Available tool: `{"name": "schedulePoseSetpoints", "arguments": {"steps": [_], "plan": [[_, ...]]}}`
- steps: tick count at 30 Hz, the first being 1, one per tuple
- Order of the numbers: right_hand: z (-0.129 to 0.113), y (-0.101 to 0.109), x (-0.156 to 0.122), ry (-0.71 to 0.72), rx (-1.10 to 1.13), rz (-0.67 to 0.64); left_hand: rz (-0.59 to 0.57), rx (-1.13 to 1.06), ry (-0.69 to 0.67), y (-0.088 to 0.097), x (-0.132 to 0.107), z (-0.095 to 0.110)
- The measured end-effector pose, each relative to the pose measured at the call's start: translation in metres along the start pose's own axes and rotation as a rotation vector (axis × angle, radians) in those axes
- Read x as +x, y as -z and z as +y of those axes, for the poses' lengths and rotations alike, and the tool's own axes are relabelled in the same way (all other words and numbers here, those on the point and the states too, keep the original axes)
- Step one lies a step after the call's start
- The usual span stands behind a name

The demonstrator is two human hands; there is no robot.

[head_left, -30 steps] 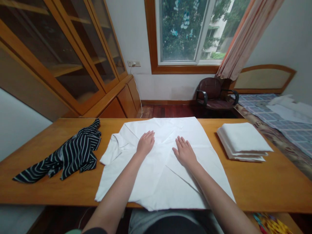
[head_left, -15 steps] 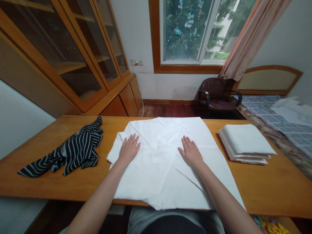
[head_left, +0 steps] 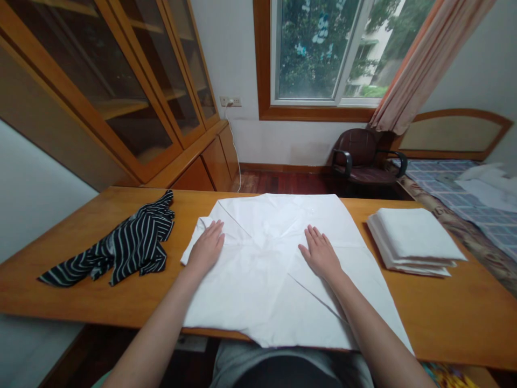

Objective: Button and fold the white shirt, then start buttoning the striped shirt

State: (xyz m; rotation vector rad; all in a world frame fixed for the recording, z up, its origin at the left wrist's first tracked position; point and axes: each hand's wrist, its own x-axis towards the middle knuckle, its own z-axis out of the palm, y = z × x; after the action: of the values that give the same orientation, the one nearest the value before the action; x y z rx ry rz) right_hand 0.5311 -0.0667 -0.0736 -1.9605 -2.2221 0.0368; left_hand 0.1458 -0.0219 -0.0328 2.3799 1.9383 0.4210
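Note:
A large white cloth lies spread over the middle of the wooden table, creased and with some folded edges. Its near edge reaches over the table's front edge. My left hand rests flat near the cloth's left side, fingers stretched out, beside a small turned-up fold. On the right half of the cloth, my right hand lies palm down with the fingers extended and the thumb apart. Neither hand grasps anything. What kind of item the white cloth is, I cannot tell.
A crumpled black-and-white striped cloth lies on the table to the left. At the right stands a stack of folded white cloths. Beyond the table are a glass-door cabinet, an armchair and a bed.
My left hand has slid left across the cloth towards its left edge. My right hand stays on nearly the same spot of the cloth. The whole view has shifted slightly.

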Motion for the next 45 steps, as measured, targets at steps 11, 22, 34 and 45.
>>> {"name": "schedulePoseSetpoints", "arguments": {"steps": [11, 22, 34, 45], "plan": [[-0.002, 0.002, -0.001, -0.002, 0.017, -0.004, -0.111, 0.272, 0.059, -0.033, 0.005, -0.030], [-0.002, 0.001, -0.001, -0.008, 0.007, -0.002, -0.163, 0.237, -0.135, -0.021, -0.016, -0.036], [-0.001, 0.001, -0.001, -0.008, 0.003, -0.004, -0.170, 0.253, -0.067, -0.030, 0.025, -0.001], [-0.002, 0.003, -0.001, -0.008, 0.005, -0.011, -0.227, 0.202, 0.172, -0.053, 0.097, -0.005]]}}
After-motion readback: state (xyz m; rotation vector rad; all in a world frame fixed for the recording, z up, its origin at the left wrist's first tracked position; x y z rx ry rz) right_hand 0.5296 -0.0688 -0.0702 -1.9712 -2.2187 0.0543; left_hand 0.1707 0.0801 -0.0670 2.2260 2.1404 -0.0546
